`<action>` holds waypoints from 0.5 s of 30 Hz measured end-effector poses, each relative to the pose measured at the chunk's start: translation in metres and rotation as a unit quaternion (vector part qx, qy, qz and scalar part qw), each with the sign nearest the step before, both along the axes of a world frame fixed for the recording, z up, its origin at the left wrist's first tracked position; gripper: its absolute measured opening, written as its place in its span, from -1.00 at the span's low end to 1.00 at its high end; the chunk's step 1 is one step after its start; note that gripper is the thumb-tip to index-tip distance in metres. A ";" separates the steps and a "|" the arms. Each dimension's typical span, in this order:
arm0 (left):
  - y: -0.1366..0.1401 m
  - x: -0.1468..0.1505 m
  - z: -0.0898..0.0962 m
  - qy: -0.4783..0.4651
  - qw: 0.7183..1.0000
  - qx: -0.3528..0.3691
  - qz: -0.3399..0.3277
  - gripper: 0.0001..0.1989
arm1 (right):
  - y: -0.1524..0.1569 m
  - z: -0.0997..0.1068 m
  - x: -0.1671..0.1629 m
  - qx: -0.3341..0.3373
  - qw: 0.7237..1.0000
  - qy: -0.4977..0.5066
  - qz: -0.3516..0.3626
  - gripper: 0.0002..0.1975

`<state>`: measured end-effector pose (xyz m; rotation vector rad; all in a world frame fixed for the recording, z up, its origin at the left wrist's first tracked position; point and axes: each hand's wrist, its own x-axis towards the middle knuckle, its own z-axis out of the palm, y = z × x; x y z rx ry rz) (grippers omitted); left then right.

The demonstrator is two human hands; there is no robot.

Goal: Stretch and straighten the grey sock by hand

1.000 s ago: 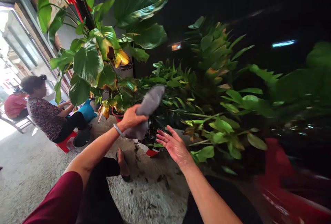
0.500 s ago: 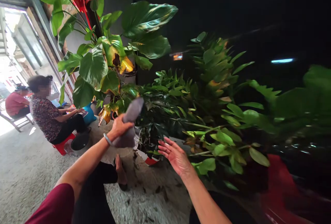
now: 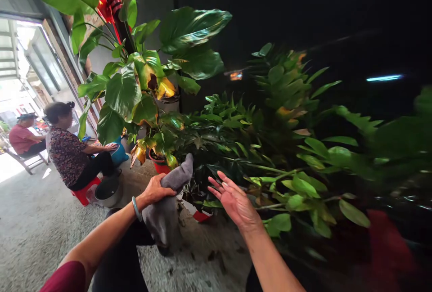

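Observation:
A grey cloth (image 3: 165, 220) is gripped in my left hand (image 3: 155, 191), one end poking up past the thumb and the rest hanging down over my knee. My right hand (image 3: 238, 204) holds nothing; its fingers are apart and the palm is turned partly up. It is nearest to a dark-leaved potted plant (image 3: 219, 148), in front of its leaves. Whether the fingertips touch any leaf I cannot tell. The plant's white and red container (image 3: 199, 211) shows between my hands, low down.
A tall broad-leaved plant (image 3: 123, 92) with yellowed leaves grows in a red pot (image 3: 158, 162). Leafy stems (image 3: 303, 188) spread at right. Two people sit at left, the nearer one (image 3: 65, 148) on a red stool (image 3: 84, 191) beside a dark basin (image 3: 107, 191). Dry leaves litter the concrete floor (image 3: 202, 269).
My left hand has come down a little with the cloth, which now hangs lower. My right hand has shifted slightly right and down, fingers still apart. The view has turned slightly.

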<state>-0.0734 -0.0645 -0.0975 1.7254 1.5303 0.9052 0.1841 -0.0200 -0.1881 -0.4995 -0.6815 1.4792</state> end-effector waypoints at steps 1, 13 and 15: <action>-0.001 0.002 0.002 -0.002 1.000 -0.005 0.001 -0.66 | -0.001 -0.001 -0.001 -0.002 1.000 -0.008 0.001 -0.68; 0.040 0.045 0.072 -0.023 0.987 0.159 -0.008 -0.60 | -0.012 -0.010 0.006 -0.041 0.998 -0.043 -0.014 -0.69; 0.030 0.048 0.052 0.044 0.992 0.071 -0.093 -0.62 | -0.015 -0.010 0.008 -0.045 0.997 -0.053 -0.013 -0.73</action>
